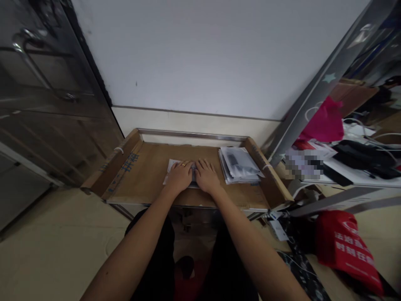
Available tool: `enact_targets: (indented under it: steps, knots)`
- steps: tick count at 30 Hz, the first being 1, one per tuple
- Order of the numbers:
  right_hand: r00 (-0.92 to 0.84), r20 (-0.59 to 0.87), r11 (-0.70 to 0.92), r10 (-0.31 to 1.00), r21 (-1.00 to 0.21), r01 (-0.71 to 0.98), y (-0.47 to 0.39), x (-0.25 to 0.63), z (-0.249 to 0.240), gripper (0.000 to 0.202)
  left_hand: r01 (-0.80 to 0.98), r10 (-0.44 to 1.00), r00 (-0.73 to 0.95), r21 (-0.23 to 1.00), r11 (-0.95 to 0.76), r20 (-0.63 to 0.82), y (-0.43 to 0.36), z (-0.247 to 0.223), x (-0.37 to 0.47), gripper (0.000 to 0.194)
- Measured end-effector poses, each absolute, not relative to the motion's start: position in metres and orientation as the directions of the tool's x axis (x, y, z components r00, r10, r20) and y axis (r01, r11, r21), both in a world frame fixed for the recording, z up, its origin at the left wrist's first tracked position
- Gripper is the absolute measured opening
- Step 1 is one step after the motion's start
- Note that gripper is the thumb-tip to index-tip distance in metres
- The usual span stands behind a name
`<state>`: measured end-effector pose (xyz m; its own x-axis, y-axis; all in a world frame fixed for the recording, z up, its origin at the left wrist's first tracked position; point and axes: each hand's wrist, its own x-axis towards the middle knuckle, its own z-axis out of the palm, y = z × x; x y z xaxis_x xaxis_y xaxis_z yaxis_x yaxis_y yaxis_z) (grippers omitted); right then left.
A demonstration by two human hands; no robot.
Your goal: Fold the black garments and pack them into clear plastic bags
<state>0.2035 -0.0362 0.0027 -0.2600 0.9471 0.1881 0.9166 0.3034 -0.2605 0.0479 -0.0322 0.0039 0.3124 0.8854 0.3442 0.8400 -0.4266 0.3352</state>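
Note:
My left hand [180, 177] lies palm down, fingers stretched out, on a pale plastic bag [170, 166] with something dark in it. A ring shows on one finger. Beside it, my right hand [206, 176] rests flat on the same bag, its fingers also extended. The two hands nearly meet over the dark content, which they mostly cover, so its kind is hidden. To the right of my hands is a stack of clear-and-white plastic bags [242, 164]; the top one holds a dark flat item.
The cardboard-covered table [147, 167] has raised cardboard sides [266, 175] and stands against a white wall [200, 58]. At left is a metal door [40, 104]. A cluttered white desk [360, 177] and a red bag [347, 246] on the floor are at right.

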Motion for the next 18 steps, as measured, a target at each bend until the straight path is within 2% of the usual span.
enact_targets:
  steps: [6, 13, 18]
  knots:
    - [-0.244, 0.162, 0.282, 0.956, -0.279, 0.918, -0.030, 0.207, 0.002, 0.053, 0.874, 0.911, 0.316, 0.292, -0.388, 0.266, -0.030, -0.001, 0.037, 0.050]
    - [-0.233, 0.144, 0.266, 0.962, -0.290, 0.919, -0.031, 0.207, 0.005, 0.054, 0.869, 0.896, 0.392, 0.236, -0.435, 0.211, -0.022, 0.002, 0.015, 0.053]
    - [-0.228, 0.164, 0.270, 0.960, -0.310, 0.912, -0.032, 0.208, 0.006, 0.054, 0.909, 0.935, 0.292, 0.247, -0.337, 0.199, -0.013, -0.001, -0.004, 0.055]
